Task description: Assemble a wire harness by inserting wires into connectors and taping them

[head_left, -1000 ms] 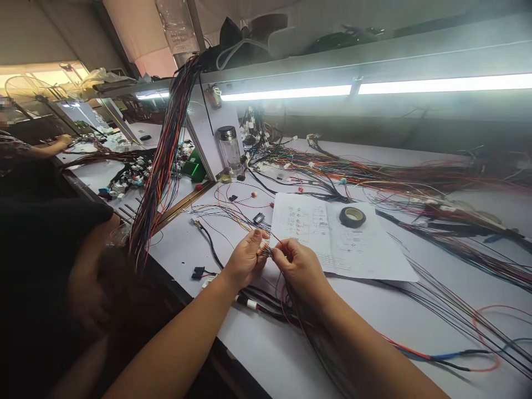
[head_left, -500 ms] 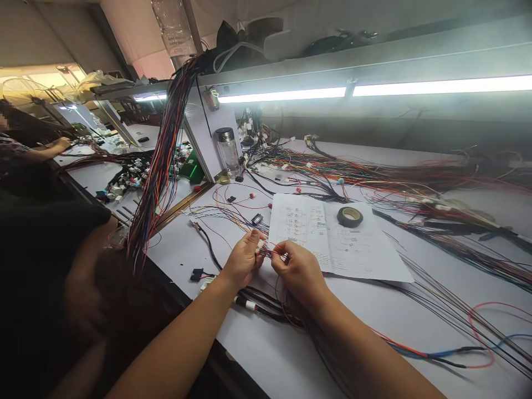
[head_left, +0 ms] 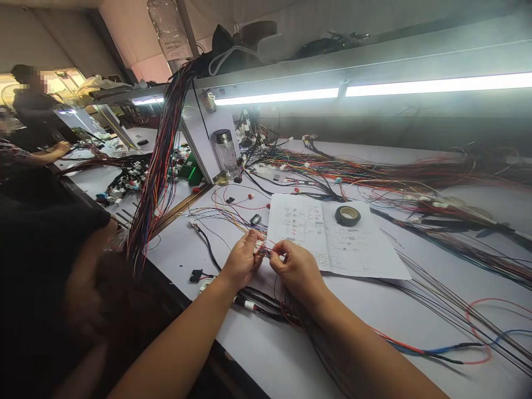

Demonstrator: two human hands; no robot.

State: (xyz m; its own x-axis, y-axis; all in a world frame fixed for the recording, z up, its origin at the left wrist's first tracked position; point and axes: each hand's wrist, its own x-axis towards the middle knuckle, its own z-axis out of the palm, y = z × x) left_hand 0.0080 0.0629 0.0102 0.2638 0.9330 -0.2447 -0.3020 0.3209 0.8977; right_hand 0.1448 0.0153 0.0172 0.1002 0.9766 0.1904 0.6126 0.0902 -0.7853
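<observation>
My left hand (head_left: 244,259) is closed around a small white connector (head_left: 259,246), its thumb on top; part of the connector is hidden by the fingers. Thin wires (head_left: 266,252) run from it toward my right hand (head_left: 297,269), which pinches a red wire between thumb and fingertips close to the connector. Under and beyond the hands lies a paper sheet with printed diagrams (head_left: 299,227). A roll of black tape (head_left: 348,216) rests on the sheet. Just behind the left hand is a small black connector (head_left: 255,220).
Wire bundles (head_left: 366,172) stretch across the back and right of the table. A thick wire bundle (head_left: 160,166) hangs from the shelf at left, near a glass bottle (head_left: 226,152). Black sleeved cables (head_left: 270,315) lie below my hands. Co-workers (head_left: 33,111) are at the left.
My hands keep nearly the same place and grip on the connector and wire. The view has shifted slightly, and another person now shows at the far left.
</observation>
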